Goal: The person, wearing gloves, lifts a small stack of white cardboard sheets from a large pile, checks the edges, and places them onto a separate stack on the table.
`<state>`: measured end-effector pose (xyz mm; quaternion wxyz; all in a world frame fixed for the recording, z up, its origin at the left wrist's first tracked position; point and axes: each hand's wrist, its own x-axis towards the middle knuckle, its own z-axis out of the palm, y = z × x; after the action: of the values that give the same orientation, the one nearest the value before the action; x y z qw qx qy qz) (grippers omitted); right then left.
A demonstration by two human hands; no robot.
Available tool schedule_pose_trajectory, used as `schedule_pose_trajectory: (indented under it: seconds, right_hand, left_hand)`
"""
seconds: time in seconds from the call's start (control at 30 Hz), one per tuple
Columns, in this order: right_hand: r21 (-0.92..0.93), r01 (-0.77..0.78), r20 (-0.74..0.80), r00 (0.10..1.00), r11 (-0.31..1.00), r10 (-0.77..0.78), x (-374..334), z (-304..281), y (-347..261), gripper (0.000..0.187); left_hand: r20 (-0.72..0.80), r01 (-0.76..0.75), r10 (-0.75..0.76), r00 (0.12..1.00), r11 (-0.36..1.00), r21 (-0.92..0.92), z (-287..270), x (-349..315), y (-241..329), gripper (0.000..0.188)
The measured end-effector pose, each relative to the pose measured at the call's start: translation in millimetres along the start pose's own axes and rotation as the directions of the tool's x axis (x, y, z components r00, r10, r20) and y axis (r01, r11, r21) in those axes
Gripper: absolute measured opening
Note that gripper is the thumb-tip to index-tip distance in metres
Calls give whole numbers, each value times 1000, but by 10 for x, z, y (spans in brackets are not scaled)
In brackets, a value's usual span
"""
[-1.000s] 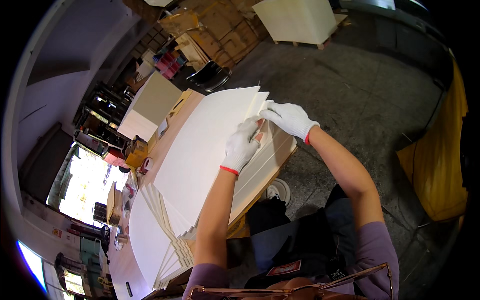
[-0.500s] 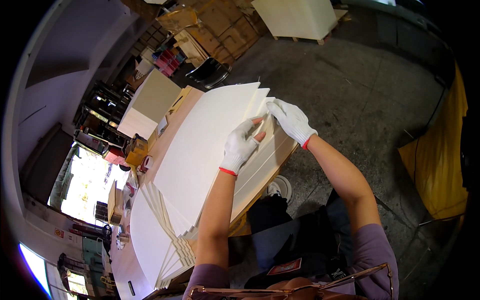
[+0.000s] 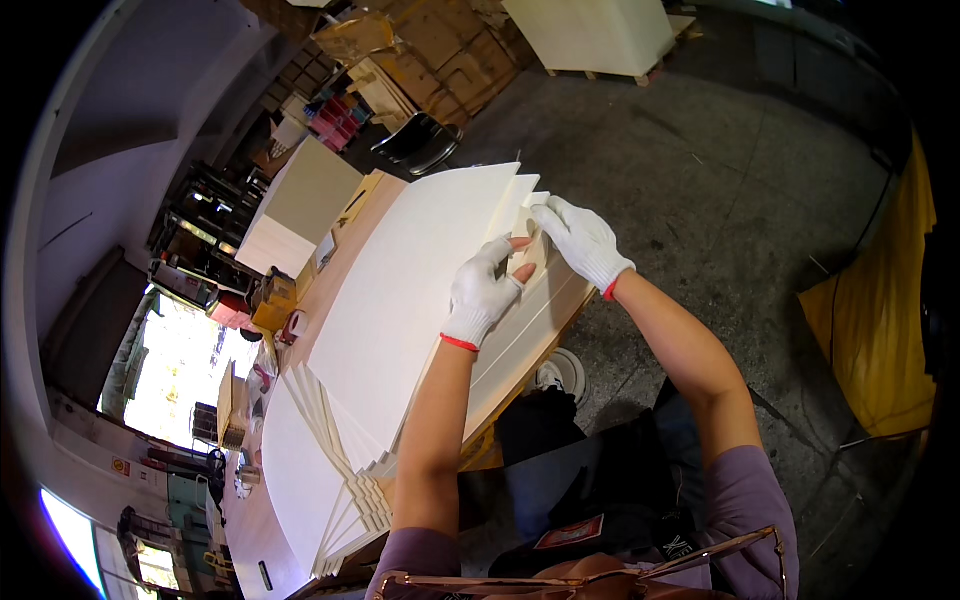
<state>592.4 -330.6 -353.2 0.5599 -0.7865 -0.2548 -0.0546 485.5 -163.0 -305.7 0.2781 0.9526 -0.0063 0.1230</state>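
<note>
Large white curved boards (image 3: 420, 260) lie fanned in a stack along the near side of the table. My left hand (image 3: 484, 292), in a white knitted glove with thumb and forefinger tips bare, is bent over their right edge. Those bare tips grip at the board edges, a small gap between them. Just beyond it my right hand (image 3: 582, 240), in a matching red-cuffed glove, closes over the far right corner of the boards. Its fingertips are partly hidden against the board edges. A second fan of white boards (image 3: 300, 470) lies at the near left, overlapped by the first.
A block-like stack of boards (image 3: 315, 190) stands at the table's far end. Tape rolls and small boxes (image 3: 275, 298) line its left edge. A black chair (image 3: 420, 145) stands beyond. Cartons (image 3: 440, 60) and a pale palletised stack (image 3: 600, 40) are at the back; yellow sheeting (image 3: 870, 320) hangs at right.
Both hands stay at the same board edges. My left hand has shifted very slightly to the right, and the board edges beside its fingertips have spread a little.
</note>
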Motion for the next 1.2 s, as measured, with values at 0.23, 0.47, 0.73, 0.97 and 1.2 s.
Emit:
schedule_pose_trajectory:
  seconds: [0.23,0.47,0.73,0.97,1.2]
  right_hand:
    - [-37,-32,34,999,999,33,-48,-62,-94,57]
    - [-22,-19,22,1000,1000,19,-28,-44,-39,56]
    - [-21,-26,25,999,999,27,-42,-55,-66,56]
    - [-38,-55,42,998,998,57,-66,-92,-122,54]
    - [-25,-37,-11,999,999,37,-65,-24,-37,54]
  left_hand:
    - [-63,36,-46,997,989,-146,22,9,-36,35]
    - [-5,-7,7,1000,998,58,-2,-4,82,35]
    - [-49,-54,55,997,998,27,26,-2,33,39]
    - [-46,41,-44,998,997,-64,5,-26,121,32]
    - [1,-1,1,1000,996,85,1,-14,130,33]
